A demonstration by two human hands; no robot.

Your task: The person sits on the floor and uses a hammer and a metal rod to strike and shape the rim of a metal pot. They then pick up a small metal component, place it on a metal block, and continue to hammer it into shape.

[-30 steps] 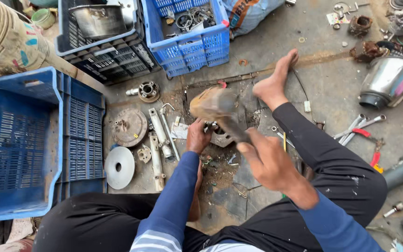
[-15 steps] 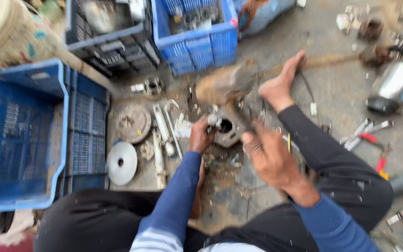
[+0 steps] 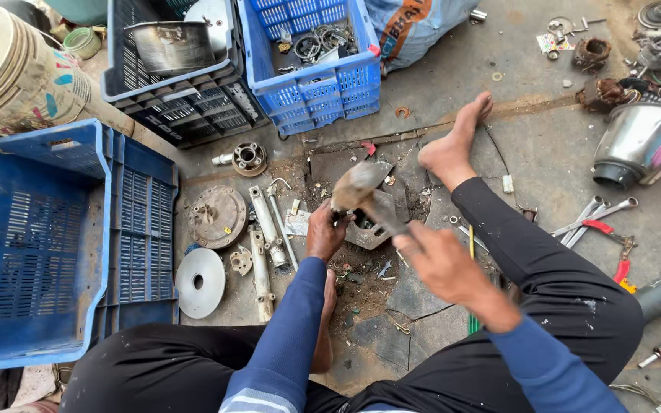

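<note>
Our right hand [image 3: 441, 264] grips a blurred hammer [image 3: 365, 195] over the metal part [image 3: 369, 229]; left hand [image 3: 324, 233] steadies it. Blue crates [image 3: 47, 237] left & far.

Blue crates: we count three, the big one at left [image 3: 40, 245], a second lying beside it [image 3: 143, 252], and one at the top holding scrap [image 3: 311, 84].
Black crates: one [image 3: 185, 99], holding a metal bowl [image 3: 171, 44].
Buckets: one pale bucket [image 3: 9, 73].
Round discs on the floor: two, a rusty hub [image 3: 216, 216] and a bright disc [image 3: 200, 282].
Long metal shafts: we see three lying together [image 3: 268, 229].
Hammers: one [image 3: 365, 197], blurred.
Hands of ours: two, the left hand [image 3: 327, 233] and the right hand [image 3: 441, 264].
Bare feet: two, one stretched out [image 3: 453, 145], one tucked under [image 3: 325, 321].
Steel domes: one [image 3: 640, 141].
Spanners: we count at least two [image 3: 594, 214].
</note>
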